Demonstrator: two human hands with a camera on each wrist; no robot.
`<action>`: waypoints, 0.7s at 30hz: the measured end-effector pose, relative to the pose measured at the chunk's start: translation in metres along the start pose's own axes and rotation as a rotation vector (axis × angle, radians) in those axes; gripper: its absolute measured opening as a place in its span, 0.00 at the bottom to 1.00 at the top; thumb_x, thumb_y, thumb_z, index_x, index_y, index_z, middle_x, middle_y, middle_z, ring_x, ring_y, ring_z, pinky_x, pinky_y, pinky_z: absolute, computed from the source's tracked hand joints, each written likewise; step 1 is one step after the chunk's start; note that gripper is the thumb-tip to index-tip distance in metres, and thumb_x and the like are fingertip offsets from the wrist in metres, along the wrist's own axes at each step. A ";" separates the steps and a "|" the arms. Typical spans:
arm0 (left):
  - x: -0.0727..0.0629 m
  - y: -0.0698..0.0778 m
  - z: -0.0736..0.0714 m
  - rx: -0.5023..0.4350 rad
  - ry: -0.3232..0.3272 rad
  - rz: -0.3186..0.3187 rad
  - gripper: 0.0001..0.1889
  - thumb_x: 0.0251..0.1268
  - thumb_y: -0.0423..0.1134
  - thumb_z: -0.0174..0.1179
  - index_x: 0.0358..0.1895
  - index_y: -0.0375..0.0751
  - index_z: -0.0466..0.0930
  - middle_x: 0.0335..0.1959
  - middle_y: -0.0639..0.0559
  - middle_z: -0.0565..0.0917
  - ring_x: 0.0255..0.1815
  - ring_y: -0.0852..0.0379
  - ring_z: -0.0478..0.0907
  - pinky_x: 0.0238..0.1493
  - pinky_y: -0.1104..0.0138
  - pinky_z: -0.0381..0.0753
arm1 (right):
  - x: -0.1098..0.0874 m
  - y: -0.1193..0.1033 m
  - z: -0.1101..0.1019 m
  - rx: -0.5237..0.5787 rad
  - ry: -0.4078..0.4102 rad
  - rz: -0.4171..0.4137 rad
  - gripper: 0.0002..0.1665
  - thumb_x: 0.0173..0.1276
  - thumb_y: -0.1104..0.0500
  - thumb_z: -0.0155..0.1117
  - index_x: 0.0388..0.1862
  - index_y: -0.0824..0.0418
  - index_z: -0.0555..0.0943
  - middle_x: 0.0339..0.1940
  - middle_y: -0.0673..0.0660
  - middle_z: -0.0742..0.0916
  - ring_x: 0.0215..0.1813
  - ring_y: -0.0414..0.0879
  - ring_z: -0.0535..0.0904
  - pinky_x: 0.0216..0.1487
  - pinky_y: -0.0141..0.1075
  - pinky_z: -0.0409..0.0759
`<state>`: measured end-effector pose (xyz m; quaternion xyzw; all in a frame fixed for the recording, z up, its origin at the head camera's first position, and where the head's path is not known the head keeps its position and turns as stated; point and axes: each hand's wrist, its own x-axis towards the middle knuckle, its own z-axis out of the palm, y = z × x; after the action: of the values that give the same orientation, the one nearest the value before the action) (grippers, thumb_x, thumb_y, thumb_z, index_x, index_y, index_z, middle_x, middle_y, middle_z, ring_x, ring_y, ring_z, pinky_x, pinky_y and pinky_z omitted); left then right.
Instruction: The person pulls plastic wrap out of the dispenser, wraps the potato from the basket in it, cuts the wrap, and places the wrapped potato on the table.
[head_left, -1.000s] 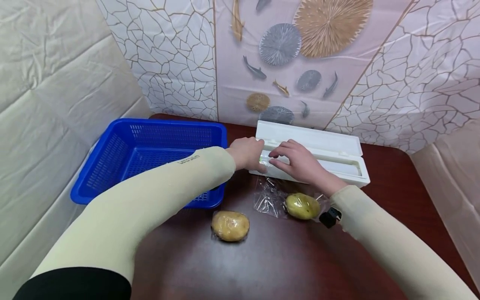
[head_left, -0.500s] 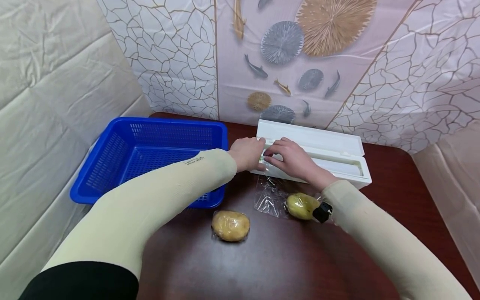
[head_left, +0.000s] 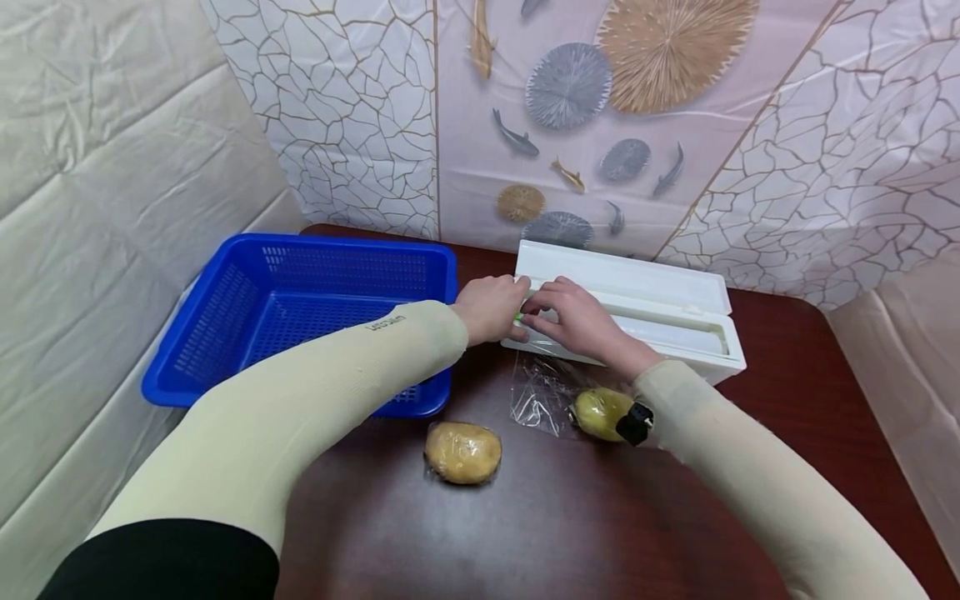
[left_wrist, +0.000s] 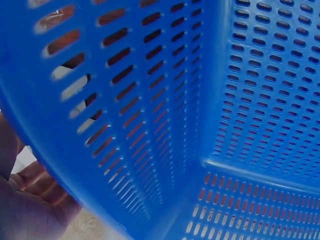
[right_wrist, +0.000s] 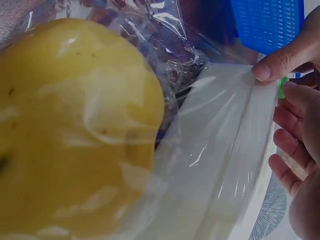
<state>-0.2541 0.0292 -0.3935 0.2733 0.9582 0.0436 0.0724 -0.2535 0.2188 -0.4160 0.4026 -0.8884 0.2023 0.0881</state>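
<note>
A long white cling film dispenser box point(head_left: 720, 354) lies at the back with its lid raised and a film roll point(head_left: 675, 335) inside. My left hand point(head_left: 491, 308) grips its left end, thumb in front. My right hand point(head_left: 576, 321) bends over that same end, thumb and finger at a small green tab point(right_wrist: 283, 87). Clear film point(right_wrist: 200, 145) stretches from the box front over a yellow-green potato point(head_left: 600, 412), which lies beneath my right wrist. A second potato point(head_left: 462, 452), wrapped in film, sits nearer to me.
A blue perforated basket point(head_left: 300, 246) stands at the left, its right side close to my left hand and under my left forearm. Behind the dark red table point(head_left: 525, 533) rises a patterned wall covering point(head_left: 480, 167).
My right hand has moved left along the box to the green tab near its left end, its fingers drawing together. My left hand keeps its grip on the box.
</note>
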 end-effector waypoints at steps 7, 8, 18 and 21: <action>0.001 -0.002 0.001 -0.022 0.006 0.014 0.29 0.66 0.60 0.74 0.58 0.45 0.75 0.51 0.48 0.83 0.52 0.49 0.84 0.51 0.55 0.86 | 0.004 -0.003 0.000 -0.020 0.003 -0.016 0.05 0.69 0.59 0.77 0.38 0.60 0.89 0.39 0.56 0.89 0.43 0.56 0.78 0.49 0.50 0.77; 0.000 -0.003 0.001 -0.026 0.007 0.015 0.29 0.66 0.60 0.74 0.58 0.45 0.75 0.51 0.48 0.83 0.52 0.49 0.84 0.51 0.55 0.86 | 0.004 -0.004 0.000 -0.019 0.001 -0.019 0.05 0.69 0.59 0.77 0.38 0.60 0.89 0.38 0.56 0.89 0.43 0.55 0.78 0.49 0.50 0.77; 0.001 -0.004 0.003 -0.017 0.020 0.026 0.32 0.66 0.58 0.74 0.63 0.43 0.75 0.55 0.43 0.84 0.55 0.45 0.84 0.54 0.52 0.86 | 0.004 -0.002 -0.003 -0.062 -0.016 -0.039 0.05 0.67 0.62 0.76 0.34 0.61 0.86 0.35 0.56 0.87 0.42 0.57 0.78 0.48 0.51 0.77; 0.002 -0.004 0.004 -0.004 0.020 0.017 0.33 0.66 0.58 0.75 0.64 0.43 0.74 0.56 0.43 0.84 0.54 0.45 0.85 0.54 0.51 0.86 | 0.003 -0.001 -0.005 -0.077 -0.018 -0.055 0.05 0.66 0.63 0.76 0.33 0.62 0.86 0.34 0.57 0.86 0.40 0.57 0.78 0.47 0.50 0.77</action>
<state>-0.2569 0.0274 -0.3978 0.2809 0.9564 0.0487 0.0629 -0.2546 0.2187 -0.4103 0.4251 -0.8849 0.1617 0.1009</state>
